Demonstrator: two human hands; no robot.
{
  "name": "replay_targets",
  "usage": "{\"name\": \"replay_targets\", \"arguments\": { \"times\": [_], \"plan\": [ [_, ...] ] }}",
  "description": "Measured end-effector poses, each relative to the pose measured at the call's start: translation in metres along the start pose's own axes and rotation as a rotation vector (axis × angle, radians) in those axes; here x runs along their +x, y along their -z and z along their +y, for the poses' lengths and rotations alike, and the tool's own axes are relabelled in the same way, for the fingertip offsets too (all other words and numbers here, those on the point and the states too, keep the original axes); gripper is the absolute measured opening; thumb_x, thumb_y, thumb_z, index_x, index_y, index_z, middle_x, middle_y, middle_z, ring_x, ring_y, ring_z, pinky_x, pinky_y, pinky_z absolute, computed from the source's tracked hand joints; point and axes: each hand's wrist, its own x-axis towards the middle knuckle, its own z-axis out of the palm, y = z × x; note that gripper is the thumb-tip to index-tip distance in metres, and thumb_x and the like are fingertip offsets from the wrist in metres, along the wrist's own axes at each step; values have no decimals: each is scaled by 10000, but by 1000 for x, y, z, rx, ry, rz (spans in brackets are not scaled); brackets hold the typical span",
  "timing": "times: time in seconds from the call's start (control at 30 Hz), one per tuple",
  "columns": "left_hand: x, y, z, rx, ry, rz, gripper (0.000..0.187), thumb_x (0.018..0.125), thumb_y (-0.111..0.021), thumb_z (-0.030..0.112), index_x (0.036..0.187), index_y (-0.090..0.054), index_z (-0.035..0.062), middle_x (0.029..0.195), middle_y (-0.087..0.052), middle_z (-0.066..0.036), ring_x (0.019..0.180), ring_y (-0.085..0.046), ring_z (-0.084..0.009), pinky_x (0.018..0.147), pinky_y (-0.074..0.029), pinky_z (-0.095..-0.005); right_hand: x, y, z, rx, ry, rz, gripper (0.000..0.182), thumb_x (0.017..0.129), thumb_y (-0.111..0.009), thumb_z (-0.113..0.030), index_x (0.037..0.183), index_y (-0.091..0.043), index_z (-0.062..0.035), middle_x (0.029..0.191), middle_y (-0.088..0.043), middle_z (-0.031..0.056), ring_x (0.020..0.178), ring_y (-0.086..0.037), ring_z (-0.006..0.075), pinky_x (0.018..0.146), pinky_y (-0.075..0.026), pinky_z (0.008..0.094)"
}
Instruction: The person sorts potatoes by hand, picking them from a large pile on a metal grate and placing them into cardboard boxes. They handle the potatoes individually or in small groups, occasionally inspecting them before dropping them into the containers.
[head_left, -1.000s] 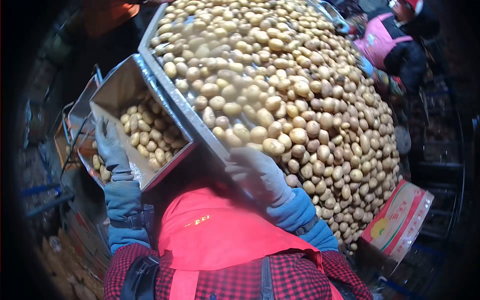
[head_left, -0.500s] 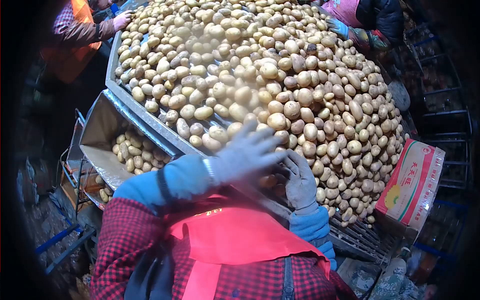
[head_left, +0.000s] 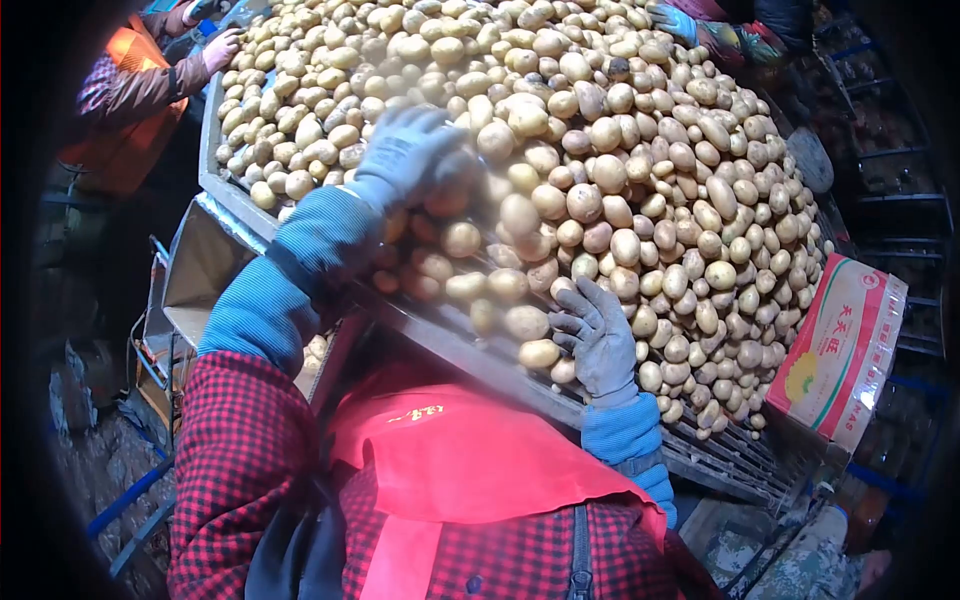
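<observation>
A big heap of potatoes point(head_left: 600, 170) covers the sorting table, whose metal rim point(head_left: 470, 350) runs in front of me. My left hand point(head_left: 405, 155), in a grey glove, reaches over the left part of the heap. Its fingers are stretched out and slightly blurred, and no potato shows in them. Some potatoes below it are smeared by motion. My right hand point(head_left: 600, 345), in a dirty grey glove, rests at the near edge of the heap. Its fingers are spread against the potatoes, holding none.
An open carton point(head_left: 205, 260) with potatoes stands below the left rim. On the right, a red and white printed carton point(head_left: 840, 350) sits beside metal slats point(head_left: 730, 460). Co-workers' gloved hands, a pink one point(head_left: 222, 48) and a blue one point(head_left: 675, 22), touch the far edges.
My left hand has swung away from my right hand, up and left across the heap. My right hand's fingers have spread. Potatoes near the front rim have shifted.
</observation>
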Motion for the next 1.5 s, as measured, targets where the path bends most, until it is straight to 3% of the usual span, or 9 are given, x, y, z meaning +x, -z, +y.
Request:
{"name": "replay_targets", "arguments": {
  "times": [0.13,0.27,0.57,0.9,1.03,1.2,1.27,1.33,1.5],
  "plan": [
    [-12,31,-20,188,306,-107,407,927,-643,378,1262,-674,148,1317,-612,-125,1248,-532,-323,1080,-386,-489,1,-12,-4,-137,-7,100,553,1099,-374,-395,1509,-391,-24,1292,-622,176,897,-697,227,677,-579,274],
    [-33,43,-2,-15,-24,142,455,789,-766,200,1226,-654,146,1227,-648,-92,1145,-599,-314,1015,-445,-498,2,-10,-4,-89,-19,85,563,1102,-358,-414,1505,-396,-22,1255,-643,178,872,-702,219,656,-580,264],
    [18,28,66,258,-95,-714,405,811,-729,220,1202,-628,200,1122,-641,-62,1040,-650,-281,849,-487,-429,9,-10,-5,-112,-42,59,538,1089,-383,-389,1498,-420,-41,1250,-653,180,864,-713,219,631,-600,273],
    [-18,22,75,155,24,-616,459,743,-775,224,1183,-662,158,1129,-629,-97,1074,-622,-296,835,-526,-450,8,-6,-3,-102,-39,27,563,1100,-338,-452,1495,-440,-65,1279,-657,159,875,-721,198,628,-597,261],
    [-40,27,53,-395,101,-310,554,763,-799,235,1294,-653,175,1122,-643,-113,1077,-626,-300,926,-511,-415,10,-6,-6,-84,-49,20,537,1101,-348,-428,1487,-462,-73,1278,-657,164,876,-724,205,626,-599,264],
    [-89,41,63,-1940,783,34,440,1031,-558,295,1393,-559,46,1129,-661,-74,1032,-635,-175,903,-537,-325,10,-6,-9,-106,-63,-4,512,1114,-319,-400,1493,-459,-86,1275,-657,164,874,-715,202,617,-588,261],
    [-108,48,77,-1638,758,126,444,1056,-510,380,1322,-586,33,1048,-676,-82,888,-656,-160,758,-560,-293,11,-7,-10,-162,-66,9,511,1113,-331,-405,1495,-458,-91,1250,-669,138,863,-710,195,606,-577,264],
    [-105,50,81,-2146,1217,391,551,1059,-458,532,1272,-608,47,908,-694,-96,689,-639,-173,549,-504,-266,14,-2,-11,-148,-80,-3,509,1110,-341,-409,1491,-466,-95,1221,-683,114,867,-710,193,605,-574,263],
    [-126,65,78,-2082,1012,408,687,1005,-513,602,1431,-514,63,1126,-703,-136,755,-655,-141,564,-494,-218,13,-4,-13,-165,-92,-4,541,1096,-365,-472,1474,-493,-106,1211,-697,104,862,-716,211,642,-573,302]
  ]
}}
